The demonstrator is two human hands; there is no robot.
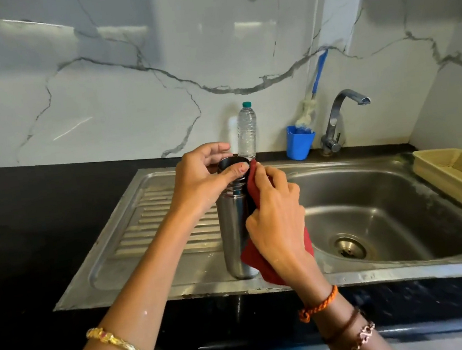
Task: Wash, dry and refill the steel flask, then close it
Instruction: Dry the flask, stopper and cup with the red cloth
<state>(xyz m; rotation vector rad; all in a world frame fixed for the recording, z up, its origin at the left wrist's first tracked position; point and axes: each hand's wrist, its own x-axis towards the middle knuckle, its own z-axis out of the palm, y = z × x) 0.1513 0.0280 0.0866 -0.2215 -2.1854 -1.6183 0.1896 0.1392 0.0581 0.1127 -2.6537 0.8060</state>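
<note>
- Your left hand (207, 177) grips the top of the steel flask (235, 232): the thumb lies across the near side of the open mouth and the fingers curl round the far side of the rim.
- The flask stands upright on the sink's ribbed drainboard (149, 230), at the drainboard's right end, just beside the basin (387, 214) and near the front edge of the sink.
- No cap is on the flask; its mouth is open and dark inside.
- Your right hand (277, 212) holds a red cloth (262, 260) pressed against the right side of the flask, fingers bent round the cloth near the neck.
- The cloth runs from the flask's rim down past its base, and its lower corner hangs at the sink's front edge.
- Behind the flask, at the back edge of the sink, a clear plastic bottle (246, 130) with a green cap stands upright.
- To its right stands a blue cup (299, 144) holding a blue-handled brush (317, 78) that leans on the marble wall.
- The tap (341, 113) rises from the back right corner of the sink, its spout over the basin.
- A cream basket (454, 175) sits on the counter at the right edge of the sink.
- You wear bangles on both wrists.
</note>
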